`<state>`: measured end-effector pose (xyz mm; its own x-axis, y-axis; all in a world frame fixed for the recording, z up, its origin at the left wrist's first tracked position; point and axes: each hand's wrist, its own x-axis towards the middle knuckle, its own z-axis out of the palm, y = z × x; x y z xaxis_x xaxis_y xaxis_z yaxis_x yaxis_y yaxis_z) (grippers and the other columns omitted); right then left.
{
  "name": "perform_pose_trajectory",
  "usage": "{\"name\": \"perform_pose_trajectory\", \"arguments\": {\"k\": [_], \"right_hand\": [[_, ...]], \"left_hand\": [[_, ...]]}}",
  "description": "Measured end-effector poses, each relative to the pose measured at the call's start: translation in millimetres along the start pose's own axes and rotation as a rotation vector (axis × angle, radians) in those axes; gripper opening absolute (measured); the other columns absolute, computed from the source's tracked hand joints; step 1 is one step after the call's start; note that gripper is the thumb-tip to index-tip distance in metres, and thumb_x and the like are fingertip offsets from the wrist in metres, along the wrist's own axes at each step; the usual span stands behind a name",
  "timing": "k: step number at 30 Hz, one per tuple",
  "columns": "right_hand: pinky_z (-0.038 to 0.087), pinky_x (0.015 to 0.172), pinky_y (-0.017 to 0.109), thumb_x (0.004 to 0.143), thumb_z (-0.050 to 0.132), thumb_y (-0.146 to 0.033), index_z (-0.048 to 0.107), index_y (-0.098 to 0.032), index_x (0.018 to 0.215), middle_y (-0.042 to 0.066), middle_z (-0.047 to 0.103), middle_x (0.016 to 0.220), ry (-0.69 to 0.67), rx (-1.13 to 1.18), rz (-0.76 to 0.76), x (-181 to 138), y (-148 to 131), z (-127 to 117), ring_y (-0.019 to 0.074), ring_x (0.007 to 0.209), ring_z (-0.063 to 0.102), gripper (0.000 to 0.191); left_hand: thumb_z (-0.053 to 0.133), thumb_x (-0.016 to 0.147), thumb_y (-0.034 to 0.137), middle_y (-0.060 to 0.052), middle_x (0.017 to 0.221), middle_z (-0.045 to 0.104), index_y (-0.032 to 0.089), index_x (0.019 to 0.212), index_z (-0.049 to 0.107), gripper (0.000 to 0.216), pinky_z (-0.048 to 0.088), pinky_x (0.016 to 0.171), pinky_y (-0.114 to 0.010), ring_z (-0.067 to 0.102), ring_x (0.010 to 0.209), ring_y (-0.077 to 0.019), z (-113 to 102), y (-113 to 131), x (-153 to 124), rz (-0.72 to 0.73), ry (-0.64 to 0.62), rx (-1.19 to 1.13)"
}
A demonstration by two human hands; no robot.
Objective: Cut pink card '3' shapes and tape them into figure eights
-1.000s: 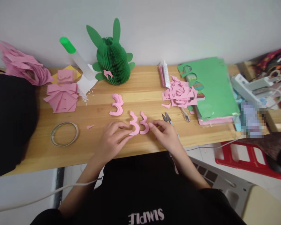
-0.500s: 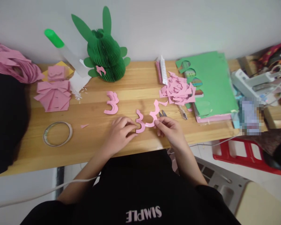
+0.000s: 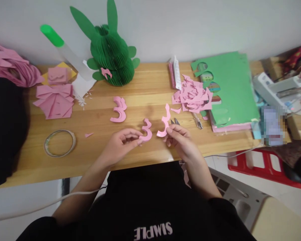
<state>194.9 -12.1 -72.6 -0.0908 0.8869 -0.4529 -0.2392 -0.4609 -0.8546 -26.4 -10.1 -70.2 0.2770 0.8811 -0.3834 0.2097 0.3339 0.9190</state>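
Note:
My left hand [image 3: 122, 144] pinches the lower end of a pink paper cutout [image 3: 147, 131] with a curvy outline like a 3. In my right hand [image 3: 180, 139] is a second piece, a wavy pink paper strip [image 3: 165, 121], gripped near its lower end between thumb and fingers. The two pieces are apart, a small gap of table between them. Left of them lies a stack of similar curved pink cutouts [image 3: 119, 109]. The dark tips of scissors [image 3: 175, 121] show just beyond my right hand, which hides the rest.
A green honeycomb-paper rabbit [image 3: 112, 55] stands at the back by a green-capped tube [image 3: 67, 50]. Pink paper scraps [image 3: 192, 93] and green sheets [image 3: 234, 90] lie right. A tape roll [image 3: 59, 143], pink folded pieces [image 3: 55, 102] and a power strip [image 3: 273, 85] are around.
My left hand has drawn left with its cutout, widening the gap between the two pieces. The strip in my right hand now stands more upright. The camera view has shifted slightly.

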Motion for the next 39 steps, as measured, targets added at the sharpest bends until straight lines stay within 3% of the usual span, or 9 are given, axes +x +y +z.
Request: {"name": "perform_pose_trajectory", "arguments": {"k": [6, 10, 17, 22, 28, 33, 39], "right_hand": [[0.044, 0.050, 0.021, 0.071, 0.081, -0.040, 0.068, -0.022, 0.070, -0.003, 0.065, 0.063, -0.095, 0.130, 0.058, 3, 4, 10, 0.0081, 0.053, 0.056, 0.022], [0.046, 0.052, 0.021, 0.071, 0.082, -0.041, 0.069, -0.023, 0.070, -0.004, 0.065, 0.064, -0.118, 0.165, 0.055, 4, 8, 14, 0.0079, 0.055, 0.056, 0.022], [0.056, 0.085, 0.031, 0.071, 0.083, -0.045, 0.074, -0.026, 0.076, -0.003, 0.074, 0.078, -0.118, 0.240, 0.035, 2, 13, 16, 0.0129, 0.077, 0.068, 0.021], [0.055, 0.088, 0.031, 0.071, 0.084, -0.043, 0.075, -0.028, 0.076, -0.005, 0.076, 0.082, -0.102, 0.237, 0.003, 3, 11, 15, 0.0119, 0.079, 0.070, 0.018], [0.054, 0.087, 0.028, 0.072, 0.084, -0.040, 0.075, -0.027, 0.077, -0.005, 0.076, 0.079, -0.134, 0.210, 0.013, 5, 11, 17, 0.0110, 0.078, 0.070, 0.017], [0.055, 0.086, 0.033, 0.077, 0.080, -0.041, 0.074, -0.028, 0.080, -0.004, 0.076, 0.080, -0.111, 0.145, -0.107, -3, 5, 19, 0.0140, 0.080, 0.070, 0.015], [0.055, 0.082, 0.030, 0.082, 0.077, -0.035, 0.074, -0.031, 0.086, -0.004, 0.076, 0.088, -0.076, 0.079, -0.250, -20, -16, 24, 0.0140, 0.083, 0.070, 0.006]], "left_hand": [[0.079, 0.069, 0.026, -0.002, 0.088, 0.075, 0.018, 0.082, 0.068, 0.019, 0.055, 0.078, -0.027, 0.069, 0.080, -0.0148, 0, -6, 5, -0.052, 0.008, -0.191], [0.081, 0.066, 0.022, 0.001, 0.079, 0.071, 0.018, 0.079, 0.069, 0.018, 0.051, 0.072, -0.022, 0.064, 0.073, -0.0099, 4, -6, 5, -0.099, 0.013, -0.338], [0.084, 0.065, 0.023, 0.001, 0.076, 0.069, 0.016, 0.078, 0.069, 0.021, 0.046, 0.063, -0.021, 0.058, 0.067, -0.0085, 7, -3, 6, -0.108, 0.035, -0.482], [0.083, 0.068, 0.023, 0.001, 0.077, 0.069, 0.017, 0.080, 0.070, 0.019, 0.048, 0.067, -0.022, 0.059, 0.070, -0.0092, 6, -6, 6, -0.084, 0.031, -0.449], [0.081, 0.072, 0.024, 0.001, 0.079, 0.069, 0.018, 0.081, 0.069, 0.016, 0.050, 0.074, -0.024, 0.062, 0.075, -0.0110, 5, -7, 5, 0.000, 0.009, -0.392], [0.084, 0.072, 0.029, 0.001, 0.080, 0.070, 0.019, 0.084, 0.071, 0.020, 0.051, 0.072, -0.024, 0.062, 0.073, -0.0108, 6, -3, 3, 0.099, 0.028, -0.401], [0.085, 0.072, 0.033, -0.001, 0.074, 0.070, 0.023, 0.085, 0.077, 0.018, 0.050, 0.063, -0.024, 0.061, 0.068, -0.0120, 7, 15, 3, 0.349, 0.038, -0.385]]}}
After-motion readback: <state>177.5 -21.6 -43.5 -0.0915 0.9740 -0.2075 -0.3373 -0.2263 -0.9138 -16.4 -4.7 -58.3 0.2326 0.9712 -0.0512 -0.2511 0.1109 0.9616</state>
